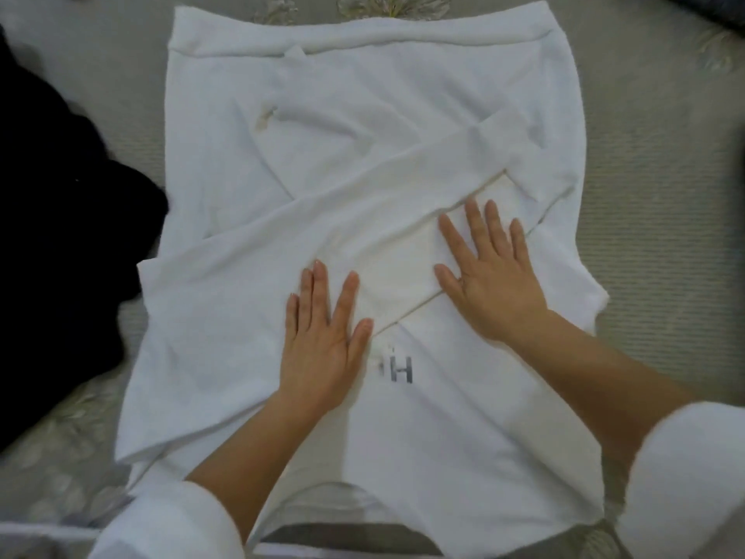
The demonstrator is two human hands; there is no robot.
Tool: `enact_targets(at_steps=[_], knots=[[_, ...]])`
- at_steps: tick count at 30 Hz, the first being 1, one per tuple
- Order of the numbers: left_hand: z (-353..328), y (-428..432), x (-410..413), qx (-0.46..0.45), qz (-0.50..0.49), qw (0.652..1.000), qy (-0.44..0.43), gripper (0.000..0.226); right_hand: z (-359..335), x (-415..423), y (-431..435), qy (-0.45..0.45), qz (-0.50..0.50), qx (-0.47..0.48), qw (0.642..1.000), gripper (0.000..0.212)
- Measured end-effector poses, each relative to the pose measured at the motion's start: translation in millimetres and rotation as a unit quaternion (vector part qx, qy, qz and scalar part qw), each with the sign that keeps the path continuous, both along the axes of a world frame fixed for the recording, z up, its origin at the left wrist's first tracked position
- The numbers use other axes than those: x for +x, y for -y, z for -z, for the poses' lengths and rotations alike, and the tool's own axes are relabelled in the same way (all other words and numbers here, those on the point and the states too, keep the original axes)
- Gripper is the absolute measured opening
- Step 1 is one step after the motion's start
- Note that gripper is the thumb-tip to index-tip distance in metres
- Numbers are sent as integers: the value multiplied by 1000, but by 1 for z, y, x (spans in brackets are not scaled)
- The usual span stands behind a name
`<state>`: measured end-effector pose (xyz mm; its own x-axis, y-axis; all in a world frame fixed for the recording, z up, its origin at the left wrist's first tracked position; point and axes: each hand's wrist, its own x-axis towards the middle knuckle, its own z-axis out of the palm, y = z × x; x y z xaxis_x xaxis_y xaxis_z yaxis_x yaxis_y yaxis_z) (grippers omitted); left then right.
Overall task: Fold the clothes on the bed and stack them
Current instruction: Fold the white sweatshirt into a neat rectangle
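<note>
A white long-sleeved top (363,127) lies spread flat on the bed, its hem at the far end and its neck toward me. Both sleeves are folded across its middle, one crossing over the other. A grey letter print (401,369) shows near its neck. My left hand (322,332) presses flat on the folded sleeve left of the print, fingers straight. My right hand (490,272) lies flat on the crossed sleeve to the right, fingers spread. Neither hand grips the cloth.
A heap of black clothing (60,219) lies on the bed at the left, close to the top's left edge. The beige patterned bedspread (653,195) shows on the right and far side. A dark item (709,10) sits in the far right corner.
</note>
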<state>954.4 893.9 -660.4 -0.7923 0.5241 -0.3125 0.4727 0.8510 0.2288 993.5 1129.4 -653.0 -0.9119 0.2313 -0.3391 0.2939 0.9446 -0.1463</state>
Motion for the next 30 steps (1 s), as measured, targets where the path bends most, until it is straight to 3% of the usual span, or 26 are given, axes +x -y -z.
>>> enact_targets(at_steps=[6,10,14,18,21,23,25,27,30], knots=[[-8,72,29,-26,57,998,14,61,-9,99,71,44,9,-62,997,67],[-11,125,54,-43,105,993,25,61,-12,160,98,28,-13,-39,999,65],[-22,169,77,-48,161,983,81,69,-18,201,111,23,-64,-10,998,61],[-38,203,83,-38,223,964,137,82,-32,227,109,33,-103,-45,993,67],[-40,225,78,-38,255,960,113,94,-37,250,114,28,-169,-38,984,77],[-38,232,73,-43,259,960,96,90,-35,255,116,22,-173,-33,984,77],[-39,231,68,-20,249,964,89,69,-31,250,118,-11,-144,-38,989,67],[-39,225,64,31,229,969,83,55,-36,239,125,-45,-29,-95,994,55],[-52,213,60,111,97,982,120,55,-57,216,129,-53,217,-254,941,29]])
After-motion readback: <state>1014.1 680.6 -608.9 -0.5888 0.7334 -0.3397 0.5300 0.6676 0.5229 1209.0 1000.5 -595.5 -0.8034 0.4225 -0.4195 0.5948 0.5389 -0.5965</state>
